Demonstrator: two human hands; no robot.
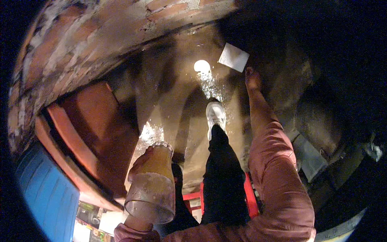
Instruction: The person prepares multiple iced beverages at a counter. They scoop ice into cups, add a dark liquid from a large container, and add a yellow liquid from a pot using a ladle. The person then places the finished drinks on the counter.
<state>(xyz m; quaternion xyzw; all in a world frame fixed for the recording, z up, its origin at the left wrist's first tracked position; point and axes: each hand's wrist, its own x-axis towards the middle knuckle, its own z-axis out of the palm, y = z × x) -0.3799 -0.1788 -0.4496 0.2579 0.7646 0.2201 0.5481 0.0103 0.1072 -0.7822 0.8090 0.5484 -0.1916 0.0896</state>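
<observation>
My left hand [139,165] is wrapped around a clear tapering glass [151,187], its wide rim towards me. The lower part of the glass looks amber; I cannot tell for sure whether that is liquid or the floor showing through. My right hand [253,79] reaches far forward at the end of a pink sleeve, fingers curled. Right beside its fingers is the corner of a flat white square sheet [233,57]. Whether the fingers grip that corner or only come near it is not visible. The sheet's material is unclear.
A rough brick wall [99,39] curves along the upper left. Below it stands an orange-red ledge [93,127] beside a blue panel [48,187]. Bright glare lies on the wet-looking brown floor [169,90]. My white shoe [216,113] stands there; a red metal frame [251,195] is beside my legs.
</observation>
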